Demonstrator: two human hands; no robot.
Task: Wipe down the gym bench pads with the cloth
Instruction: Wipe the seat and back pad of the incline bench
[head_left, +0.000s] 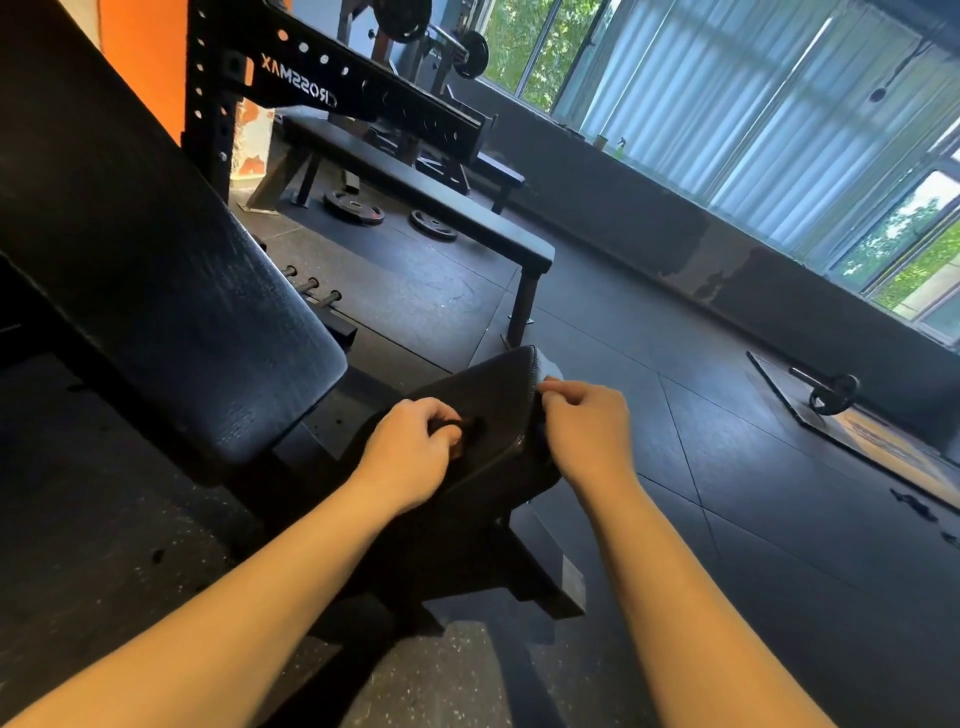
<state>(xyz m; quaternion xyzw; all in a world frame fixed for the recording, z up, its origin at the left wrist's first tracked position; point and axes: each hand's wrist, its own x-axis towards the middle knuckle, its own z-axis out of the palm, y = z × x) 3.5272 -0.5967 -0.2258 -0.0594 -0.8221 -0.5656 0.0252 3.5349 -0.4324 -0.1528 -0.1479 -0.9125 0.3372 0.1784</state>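
- Two bare forearms (234, 613) reach in from the bottom edge toward a black gym bench, one on each side of its seat.
- Left grip (410, 447) rests on top of the seat pad (493, 405), knuckles up and fingers curled down against the black vinyl. There is a dark patch under the fingertips, and I cannot tell whether they hold anything.
- Right grip (587, 421) is at the seat pad's right edge, thumb and forefinger pressed together on the pale cloth (548, 366), the other fingers curled in.
- Only a small light fold of the cloth shows. It lies against the far right corner of the seat pad, just above the pinching fingertips.
- The seat pad tilts, its far end raised. The long back pad (156, 270) slopes up and away to the left, its lower end close to the seat and its surface streaked.
- Beneath the seat, the black frame and foot (545, 587) stand on the dark rubber floor (727, 493).
- Farther back is a flat bench (441, 208). Two weight plates (355, 207) lie on the floor beside it, and behind it a black rack (332, 88) bears white lettering.
- Off to the right, a barbell (831, 395) lies on the floor below a long row of windows (727, 93) with pale blinds.
- An orange wall (140, 52) shows at upper left.
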